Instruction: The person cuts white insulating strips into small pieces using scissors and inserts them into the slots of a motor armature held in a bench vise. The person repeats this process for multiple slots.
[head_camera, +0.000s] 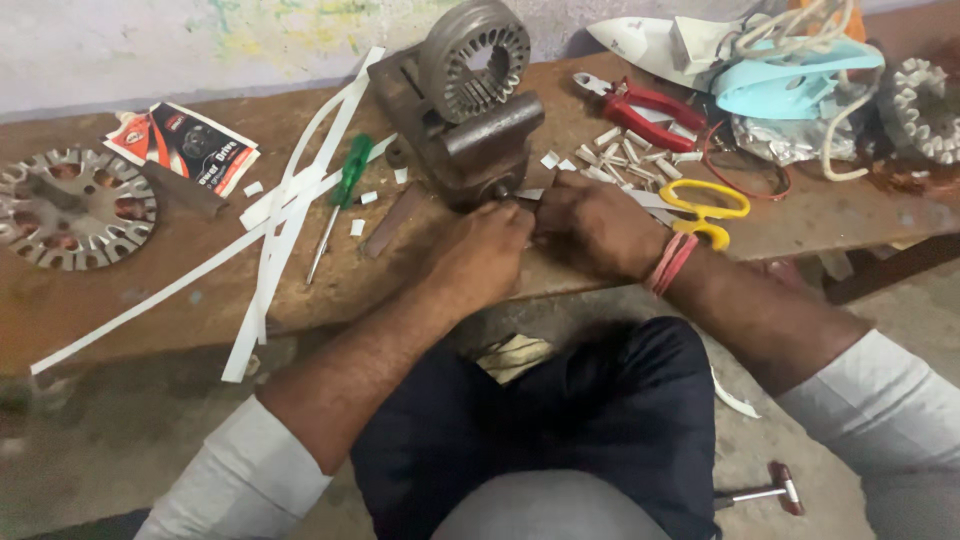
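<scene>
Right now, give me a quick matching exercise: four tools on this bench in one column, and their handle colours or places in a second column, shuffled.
Things:
1. screwdriver
2. scissors
3. pliers
4. vise

Descriptions:
A. yellow handles, beside the right hand
B. holds a round slotted metal part, just above both hands
C. green handle, lying among white strips
D. red handles, near small white cut pieces

Pairs: 1-C, 2-A, 3-D, 4-B

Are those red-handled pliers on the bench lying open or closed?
Open, a little. The red-handled pliers lie flat on the bench with the two handles spread apart; the metal tips look slightly parted.
</scene>
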